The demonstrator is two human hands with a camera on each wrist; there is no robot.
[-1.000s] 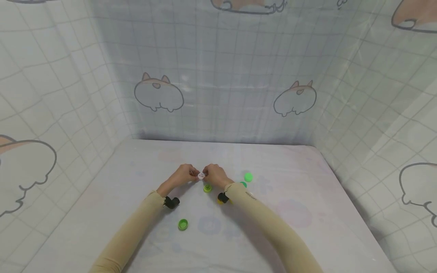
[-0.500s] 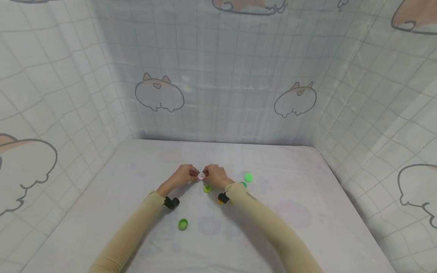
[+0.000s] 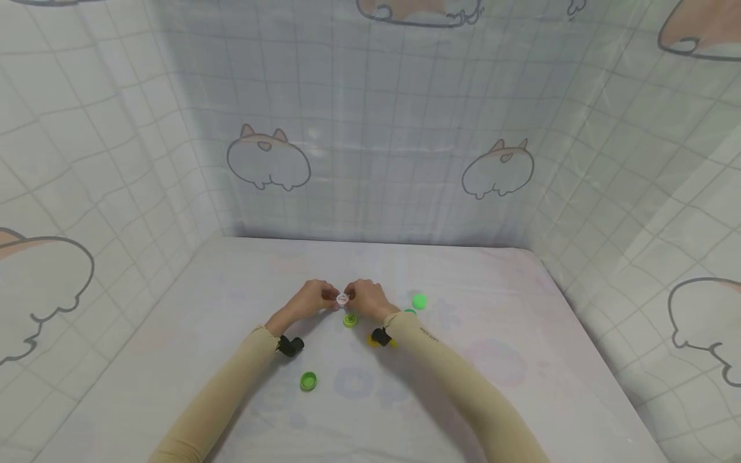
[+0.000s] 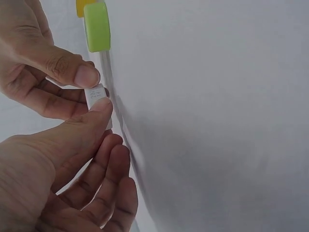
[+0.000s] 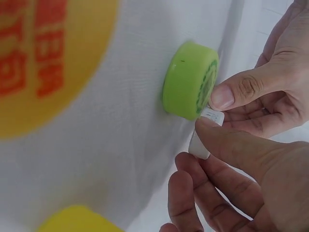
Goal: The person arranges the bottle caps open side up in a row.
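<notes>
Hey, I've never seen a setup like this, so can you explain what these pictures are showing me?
There's no machine doing the work, just a person's left hand and right hand. The wide pictures come from a camera worn on the head, looking forward and down. The two close-ups come from cameras worn on the wrists. The hands pinch a small white cap between them. On the pale cloth lie a lime-green cap near the fingers, a darker green cap closer to the person, and a bright green cap to the right. Other pieces are partly hidden.
</notes>
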